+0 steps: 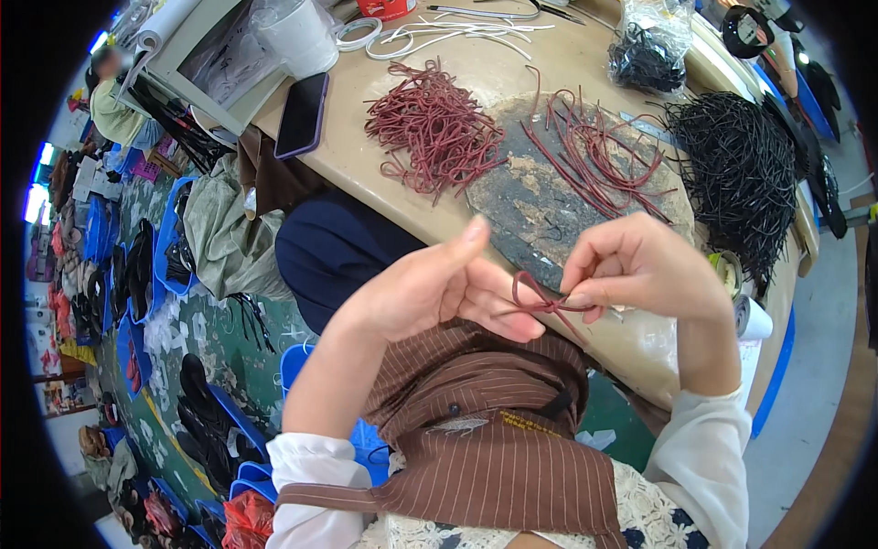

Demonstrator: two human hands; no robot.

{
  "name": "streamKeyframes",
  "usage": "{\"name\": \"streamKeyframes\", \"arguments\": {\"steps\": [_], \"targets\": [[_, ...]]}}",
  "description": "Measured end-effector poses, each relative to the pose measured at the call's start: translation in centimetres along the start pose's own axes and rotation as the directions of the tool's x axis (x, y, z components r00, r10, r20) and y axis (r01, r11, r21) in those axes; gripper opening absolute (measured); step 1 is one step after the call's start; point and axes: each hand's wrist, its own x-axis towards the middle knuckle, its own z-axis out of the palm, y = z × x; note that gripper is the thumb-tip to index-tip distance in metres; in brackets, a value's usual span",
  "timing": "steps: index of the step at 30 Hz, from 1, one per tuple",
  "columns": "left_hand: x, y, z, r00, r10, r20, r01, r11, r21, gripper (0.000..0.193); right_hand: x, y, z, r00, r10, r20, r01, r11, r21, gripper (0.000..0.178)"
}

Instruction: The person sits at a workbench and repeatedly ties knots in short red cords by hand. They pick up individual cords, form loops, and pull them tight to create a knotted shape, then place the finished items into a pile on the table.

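A small dark red cord bow (546, 305) is held over the near edge of the table, in front of my apron. The thumb and fingertips of my right hand (640, 270) pinch it at its right side. My left hand (430, 291) is beside its left end, palm turned up, thumb raised and fingers stretched out; a cord end reaches its fingers. Past my hands, loose dark red cords (599, 151) lie on a round, worn grey board (519, 146). To the board's left is a heap of dark red cord bows (430, 128).
A heap of black cords (736, 169) fills the table's right side, near an open tin (727, 273) and a white roll (752, 318). A phone (302, 114) lies at the left edge. White cords (448, 37) and a clear bag (649, 46) are farther back. Blue bins (174, 238) stand on the floor.
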Motion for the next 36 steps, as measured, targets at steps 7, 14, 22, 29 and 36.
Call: {"name": "streamKeyframes", "arguments": {"steps": [7,14,22,29,36], "targets": [[1.9,1.1,0.4,0.981,-0.195,-0.015,0.193,0.949,0.248,0.021,1.2,-0.9,0.1,0.994,-0.110,-0.006,0.109,0.989,-0.097,0.016],[2.5,0.4,1.9,0.984,0.000,-0.177,0.004,1.000,0.023,0.015,0.4,5.6,3.2,0.807,-0.376,-0.454,0.547,0.766,0.338,0.048],[2.8,0.2,2.5,0.962,0.122,-0.246,-0.116,0.993,0.037,0.011,1.7,6.0,6.3,0.471,-0.554,-0.686,0.824,0.554,0.118,0.024],[2.2,0.5,2.1,0.980,0.086,-0.178,-0.084,0.996,0.016,0.011,1.6,6.0,5.9,0.551,-0.468,-0.691,0.732,0.668,0.131,0.011],[2.0,1.0,2.4,0.982,-0.017,-0.187,0.012,0.999,-0.031,0.012,1.1,6.4,5.8,0.715,-0.320,-0.622,0.681,0.520,0.515,0.013]]}}
